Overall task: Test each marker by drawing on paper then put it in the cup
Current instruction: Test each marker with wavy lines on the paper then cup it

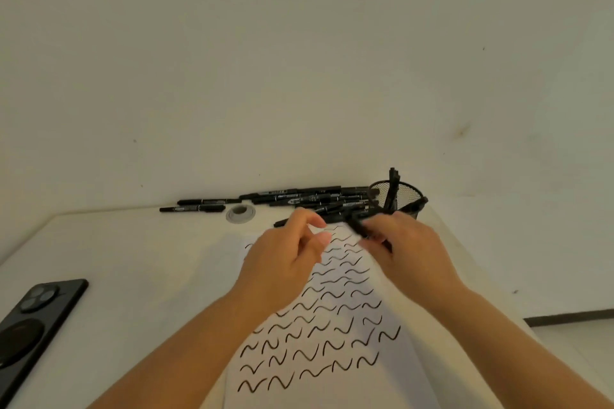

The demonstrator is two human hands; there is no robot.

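A sheet of white paper (335,319) covered in several black squiggles lies in front of me. Above its far end, my right hand (405,249) grips a black marker (357,224). My left hand (285,259) hovers beside it with fingers loosely curled, holding nothing I can see. A black mesh cup (403,197) stands at the back right with a few markers upright in it. A pile of black markers (299,201) lies along the wall to its left.
A black phone (36,322) lies face down at the table's left edge. A grey cable grommet (241,212) sits in the tabletop near the marker pile. The wall rises right behind the table, and the table's right edge drops to the floor.
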